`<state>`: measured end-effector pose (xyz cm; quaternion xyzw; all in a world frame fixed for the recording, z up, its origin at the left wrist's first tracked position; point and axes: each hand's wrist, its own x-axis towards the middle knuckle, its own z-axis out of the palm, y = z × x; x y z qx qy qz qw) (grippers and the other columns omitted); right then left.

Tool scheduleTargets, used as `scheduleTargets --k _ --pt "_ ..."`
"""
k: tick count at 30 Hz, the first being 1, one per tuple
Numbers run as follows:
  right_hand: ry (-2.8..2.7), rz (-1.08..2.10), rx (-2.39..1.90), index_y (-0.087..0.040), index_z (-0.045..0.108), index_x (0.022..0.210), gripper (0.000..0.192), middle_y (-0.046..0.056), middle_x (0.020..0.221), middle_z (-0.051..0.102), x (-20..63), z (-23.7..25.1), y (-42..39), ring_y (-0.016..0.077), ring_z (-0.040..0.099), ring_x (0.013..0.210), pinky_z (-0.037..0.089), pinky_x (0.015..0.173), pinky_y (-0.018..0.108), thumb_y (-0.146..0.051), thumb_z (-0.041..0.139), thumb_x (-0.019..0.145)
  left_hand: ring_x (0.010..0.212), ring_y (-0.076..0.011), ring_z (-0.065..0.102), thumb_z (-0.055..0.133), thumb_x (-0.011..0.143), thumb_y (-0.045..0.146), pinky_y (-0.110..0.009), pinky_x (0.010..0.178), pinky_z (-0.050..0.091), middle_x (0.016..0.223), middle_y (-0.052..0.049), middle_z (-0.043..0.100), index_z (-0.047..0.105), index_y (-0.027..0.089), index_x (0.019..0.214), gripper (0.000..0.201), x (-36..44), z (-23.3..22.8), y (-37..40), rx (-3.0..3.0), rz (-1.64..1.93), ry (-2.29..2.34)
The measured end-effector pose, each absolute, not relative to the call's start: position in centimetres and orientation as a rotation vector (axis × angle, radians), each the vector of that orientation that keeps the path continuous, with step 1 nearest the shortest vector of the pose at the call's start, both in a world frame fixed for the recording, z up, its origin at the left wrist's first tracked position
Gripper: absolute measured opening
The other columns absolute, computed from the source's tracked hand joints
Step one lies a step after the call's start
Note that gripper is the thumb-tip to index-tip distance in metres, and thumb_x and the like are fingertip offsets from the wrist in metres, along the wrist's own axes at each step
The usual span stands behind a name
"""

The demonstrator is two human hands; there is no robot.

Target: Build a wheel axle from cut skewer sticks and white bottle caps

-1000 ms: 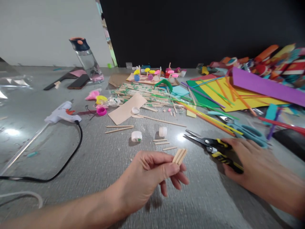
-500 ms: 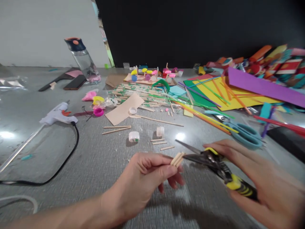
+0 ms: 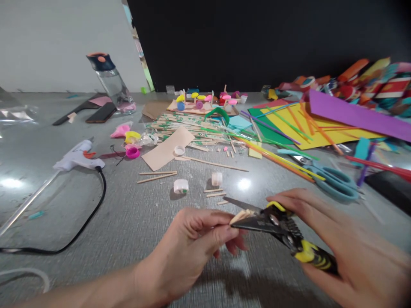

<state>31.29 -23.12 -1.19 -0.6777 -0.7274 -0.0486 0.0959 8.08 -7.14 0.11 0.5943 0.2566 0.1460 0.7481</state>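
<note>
I log: right hand (image 3: 346, 252) has lifted the snips (image 3: 282, 229) off the worktop (image 3: 128, 222); blades now straddle the sticks (image 3: 241, 215) pinched in left hand (image 3: 192, 244), ready for cutting.

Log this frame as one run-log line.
left hand: pinches wooden sticks | right hand: grips snips | blades open around stick ends | above table

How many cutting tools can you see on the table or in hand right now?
2. The yellow-handled snips are held in the right hand, blades at the wooden sticks pinched by the left hand. The teal scissors lie on the table beyond. Others may be hidden under the paper pile.
</note>
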Motion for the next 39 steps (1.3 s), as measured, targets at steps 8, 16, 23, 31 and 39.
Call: scheduleTargets --k 8,16,23,31,39 --pt "-2.159 -0.079 -1.981 -0.021 0.023 0.156 0.077 0.012 0.156 0.035 31.3 -1.2 -23.2 0.0404 0.050 0.132 0.056 0.096 0.059 -0.038 0.051 0.087 0.063 -0.0110 0.060 0.066 0.085 0.032 -0.019 0.055 0.042 0.071 -0.005 0.072 0.076 0.015 0.075 0.022 8.1 0.2 -7.4 1.291 0.291 0.612" --pt "-2.169 -0.020 -2.009 -0.022 0.022 0.156 0.077 0.011 0.157 0.033 31.0 -1.1 -23.1 0.0398 0.047 0.135 0.054 0.099 0.062 -0.034 0.052 0.085 0.062 -0.0112 0.060 0.065 0.084 0.029 -0.019 0.055 0.042 0.070 -0.005 0.072 0.076 0.015 0.073 0.021 8.1 0.2 -7.3 1.302 0.321 0.590" --pt "-2.167 -0.011 -1.994 -0.022 0.019 0.157 0.082 0.012 0.155 0.038 31.1 -1.3 -23.3 0.0406 0.052 0.131 0.056 0.098 0.058 -0.032 0.053 0.083 0.062 -0.0120 0.059 0.063 0.087 0.033 -0.021 0.056 0.042 0.070 -0.005 0.072 0.075 0.015 0.072 0.026 8.0 -0.2 -7.1 1.380 0.314 0.595" --pt "-2.228 -0.122 -1.923 -0.017 0.027 0.148 0.071 0.020 0.137 0.054 30.4 -0.8 -22.4 0.0380 0.062 0.117 0.063 0.085 0.048 -0.028 0.050 0.082 0.060 -0.0102 0.056 0.062 0.090 0.036 -0.019 0.055 0.042 0.070 -0.004 0.071 0.074 0.015 0.075 0.028 7.7 -0.6 -7.3 1.386 0.277 0.611" --pt "-2.337 -0.202 -1.854 -0.014 0.043 0.125 0.048 0.021 0.115 0.065 29.6 0.2 -20.8 0.0311 0.070 0.093 0.062 0.061 0.034 -0.017 0.045 0.077 0.050 -0.0073 0.050 0.063 0.085 0.039 -0.019 0.049 0.041 0.065 -0.003 0.065 0.069 0.013 0.074 0.030 8.2 -1.2 -7.5 1.245 0.178 0.702"
